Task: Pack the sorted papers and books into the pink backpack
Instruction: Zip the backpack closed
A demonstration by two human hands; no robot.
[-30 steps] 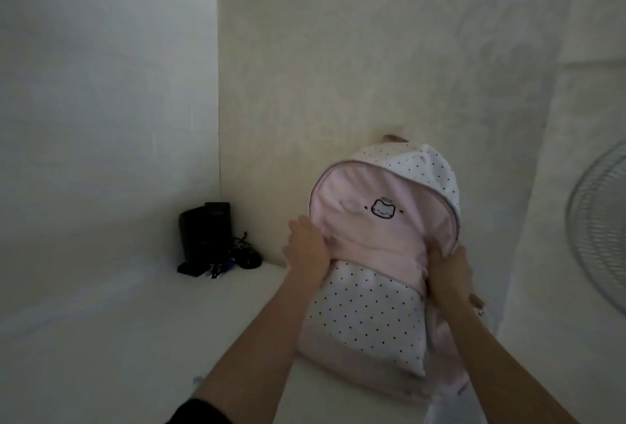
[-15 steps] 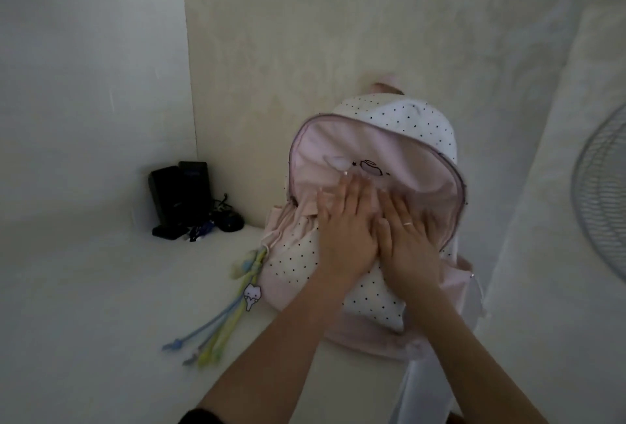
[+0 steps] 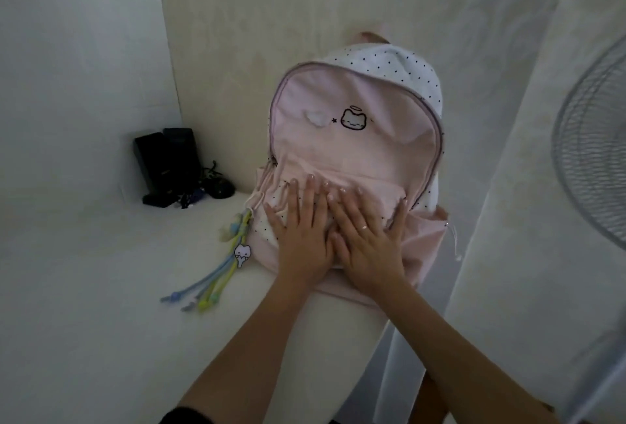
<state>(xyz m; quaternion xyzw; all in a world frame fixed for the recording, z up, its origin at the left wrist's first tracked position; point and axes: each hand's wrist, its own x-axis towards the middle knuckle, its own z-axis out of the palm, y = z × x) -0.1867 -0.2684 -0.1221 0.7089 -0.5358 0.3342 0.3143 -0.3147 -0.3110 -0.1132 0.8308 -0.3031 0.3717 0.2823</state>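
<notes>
The pink backpack [image 3: 355, 139] with white dotted panels and a small cat face stands upright against the wall on a white surface [image 3: 101, 288]. Its zip looks closed around the pink front panel. My left hand [image 3: 301, 230] and my right hand [image 3: 367, 237] lie flat, side by side, on the lower front pocket with fingers spread. Neither hand holds anything. A charm with blue and yellow cords [image 3: 220, 271] hangs from the bag's left side onto the surface. No papers or books are visible.
Black boxes and a tangle of cables [image 3: 176, 169] sit in the back left corner. A standing fan [image 3: 596, 166] is at the right edge, beside a white curtain [image 3: 508, 254]. Walls close in behind and to the left.
My hands left the bag's sides, came together flat on its front, then slid down to the lower pocket. The camera tilted down and nearer.
</notes>
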